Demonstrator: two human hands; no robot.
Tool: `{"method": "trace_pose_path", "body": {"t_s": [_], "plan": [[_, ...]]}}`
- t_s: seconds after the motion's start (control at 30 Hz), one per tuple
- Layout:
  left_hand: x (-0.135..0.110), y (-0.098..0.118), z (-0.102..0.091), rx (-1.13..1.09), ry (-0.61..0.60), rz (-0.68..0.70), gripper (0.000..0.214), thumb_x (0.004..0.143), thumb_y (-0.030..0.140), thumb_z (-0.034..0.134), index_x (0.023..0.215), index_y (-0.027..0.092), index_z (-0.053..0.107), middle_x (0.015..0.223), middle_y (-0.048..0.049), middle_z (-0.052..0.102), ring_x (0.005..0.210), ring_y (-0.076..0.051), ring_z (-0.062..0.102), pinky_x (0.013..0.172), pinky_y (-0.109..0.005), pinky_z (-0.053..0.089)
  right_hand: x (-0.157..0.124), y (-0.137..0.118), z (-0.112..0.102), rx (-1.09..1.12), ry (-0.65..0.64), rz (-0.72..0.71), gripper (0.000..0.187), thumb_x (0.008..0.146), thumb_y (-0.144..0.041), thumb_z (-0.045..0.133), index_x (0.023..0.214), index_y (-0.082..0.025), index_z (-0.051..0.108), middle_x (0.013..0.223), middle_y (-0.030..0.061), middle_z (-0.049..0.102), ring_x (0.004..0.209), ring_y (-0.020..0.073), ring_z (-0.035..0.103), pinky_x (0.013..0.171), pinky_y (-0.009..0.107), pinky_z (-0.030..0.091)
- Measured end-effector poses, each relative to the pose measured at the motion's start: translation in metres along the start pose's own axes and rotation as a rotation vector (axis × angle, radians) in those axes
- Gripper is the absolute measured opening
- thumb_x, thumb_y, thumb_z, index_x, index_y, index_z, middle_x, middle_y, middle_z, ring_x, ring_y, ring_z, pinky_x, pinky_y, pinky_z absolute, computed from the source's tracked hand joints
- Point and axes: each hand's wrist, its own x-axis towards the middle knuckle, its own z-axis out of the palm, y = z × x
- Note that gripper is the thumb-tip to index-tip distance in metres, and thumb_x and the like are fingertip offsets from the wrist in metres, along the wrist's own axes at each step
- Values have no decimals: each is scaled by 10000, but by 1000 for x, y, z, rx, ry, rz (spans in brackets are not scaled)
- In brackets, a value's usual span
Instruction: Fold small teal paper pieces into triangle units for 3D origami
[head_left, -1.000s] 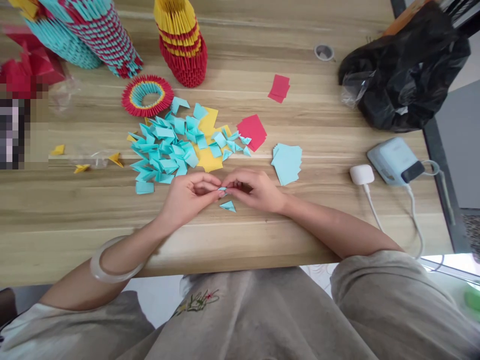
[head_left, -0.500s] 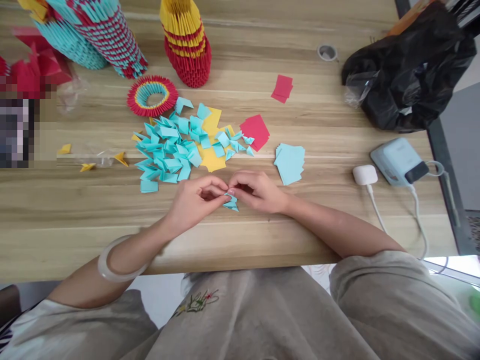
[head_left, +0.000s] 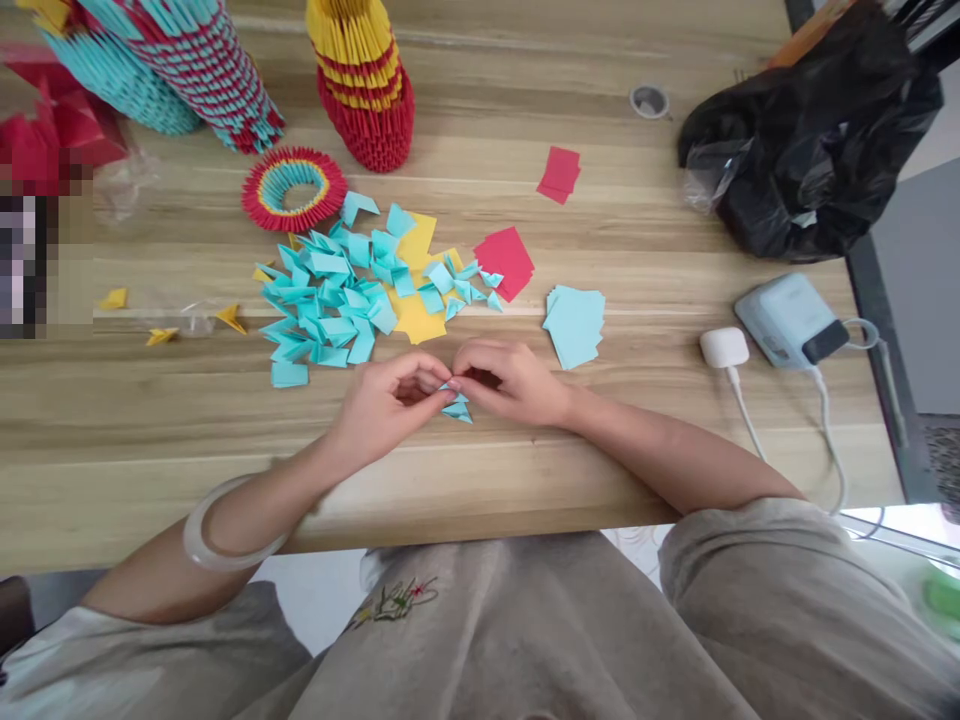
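My left hand (head_left: 386,400) and my right hand (head_left: 514,380) meet fingertip to fingertip over the wooden table (head_left: 525,470), both pinched on a small folded blue paper piece (head_left: 454,402). A second small blue triangle lies just under it on the table. Behind the hands lies a heap of folded blue paper pieces (head_left: 330,300) on yellow paper sheets (head_left: 416,312). A stack of flat blue paper squares (head_left: 575,323) lies to the right of the heap, close to my right hand.
At the back stand tall folded-paper models (head_left: 364,80), (head_left: 202,60) and a red-and-blue paper ring (head_left: 294,188). Red paper squares (head_left: 506,260), (head_left: 559,174) lie mid-table. A black plastic bag (head_left: 810,130), a pale blue device (head_left: 787,320) and a white charger (head_left: 724,348) sit at the right.
The blue piece has come down a little between my fingertips, close above the loose triangle on the table. My hands have stayed in nearly the same place.
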Motion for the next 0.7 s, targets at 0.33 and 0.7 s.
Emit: {"method": "trace_pose_path", "body": {"t_s": [0.33, 0.7], "plan": [[-1, 6, -6, 262, -176, 212, 38, 855, 171, 570, 891, 177, 559, 713, 50, 601, 588, -47, 574, 535, -112, 444, 0, 1, -1, -21, -60, -66, 219, 950, -225, 463, 759, -128, 511, 689, -1, 511, 665, 61, 449, 644, 172, 358], [-1, 3, -8, 385, -202, 277, 69, 863, 160, 564, 910, 185, 520, 640, 83, 517, 522, -41, 499, 503, -132, 366, -1, 2, -1, -27, -59, -72, 213, 940, -216, 476, 759, -120, 536, 710, 11, 534, 672, 61, 478, 639, 169, 379]]}}
